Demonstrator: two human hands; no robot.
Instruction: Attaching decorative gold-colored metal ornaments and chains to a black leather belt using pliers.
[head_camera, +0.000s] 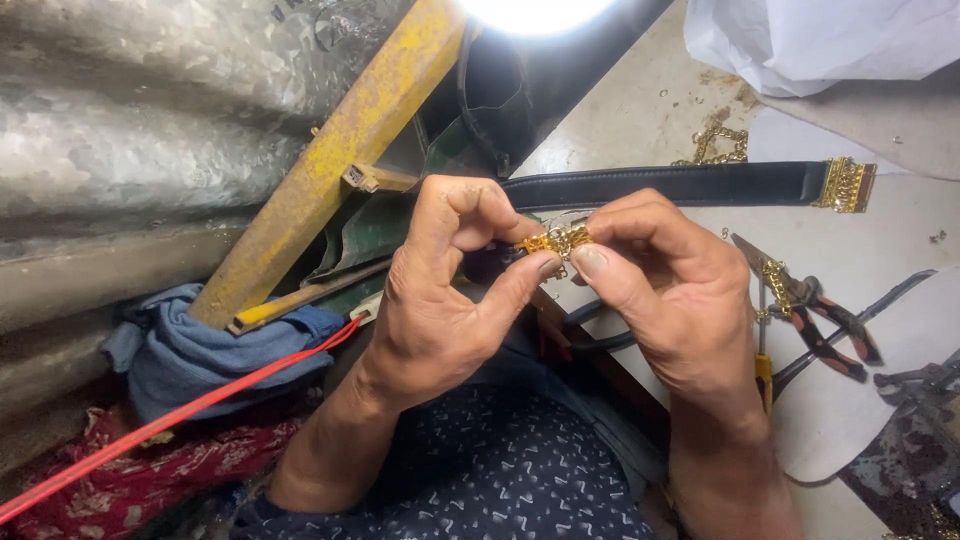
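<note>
Right now my left hand (440, 300) and my right hand (660, 290) meet in front of me, both pinched on one small gold chain fitting (558, 240). The left grips it between thumb and curled forefinger from one side; the right thumb and fingertips close on it from the other. Neither hand is slack, and the fitting sits held up between them, clear of the worktop (640, 120).

I judge the step in hand to be fine fitting work on that gold piece, linking or closing it by finger pressure. The next move, as I read it, calls for a steady pinch from the left hand while the right turns or presses the small links; a slip would drop the piece into my lap.

Just behind the hands lies one black strap (680, 184), stretched across the worktop, with one gold clasp (846, 185) at its far end. Beyond it I count one loose heap of gold chain (715, 145). To the right of my right hand lie the tools: one pair of red-handled pliers (815, 315) with a bit of chain over them, and one dark-handled tool (880, 305) crossing under; more metal at the frame's edge is too cut off to count. Further out are one white sheet (820, 40), one yellow beam (340, 160), one blue cloth (190, 350) and one red cord (180, 415).
</note>
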